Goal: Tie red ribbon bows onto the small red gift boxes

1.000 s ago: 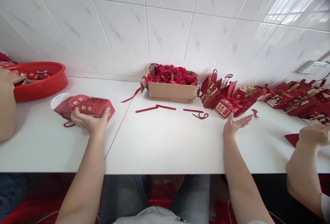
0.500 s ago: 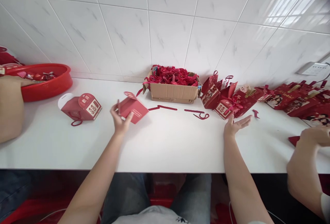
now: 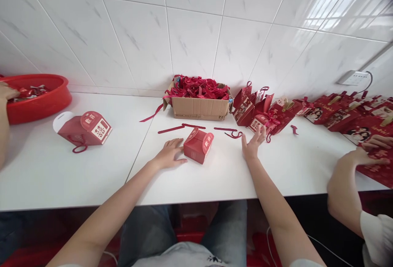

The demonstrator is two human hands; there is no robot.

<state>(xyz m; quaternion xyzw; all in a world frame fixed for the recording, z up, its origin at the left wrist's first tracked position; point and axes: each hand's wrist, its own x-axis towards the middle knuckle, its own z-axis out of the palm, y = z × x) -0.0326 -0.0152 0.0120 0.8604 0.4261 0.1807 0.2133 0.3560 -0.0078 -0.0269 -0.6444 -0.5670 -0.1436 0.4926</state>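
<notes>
A small red gift box point(image 3: 194, 152) with its top flaps up stands on the white table in front of me. At its left side my left hand point(image 3: 169, 154) rests with fingers spread, the fingertips close to the box; whether they touch it I cannot tell. My right hand point(image 3: 253, 142) is raised on the right with its fingers apart and nothing in it. Behind that hand sits a finished-looking red box with a bow point(image 3: 260, 123). Thin dark red cords point(image 3: 225, 129) lie on the table between the box and the carton.
A cardboard carton point(image 3: 201, 108) full of red ribbons stands against the tiled wall. Another red box point(image 3: 89, 130) lies at left, near a red basin point(image 3: 39, 109) with sweets. Red gift bags point(image 3: 325, 113) crowd the right, where a co-worker's hand point(image 3: 353, 158) holds one. Another person's arm reaches in at far left.
My left hand has brought the red gift box rightward, set it on the table and let go. My right hand has moved left. The view has shifted slightly.
</notes>
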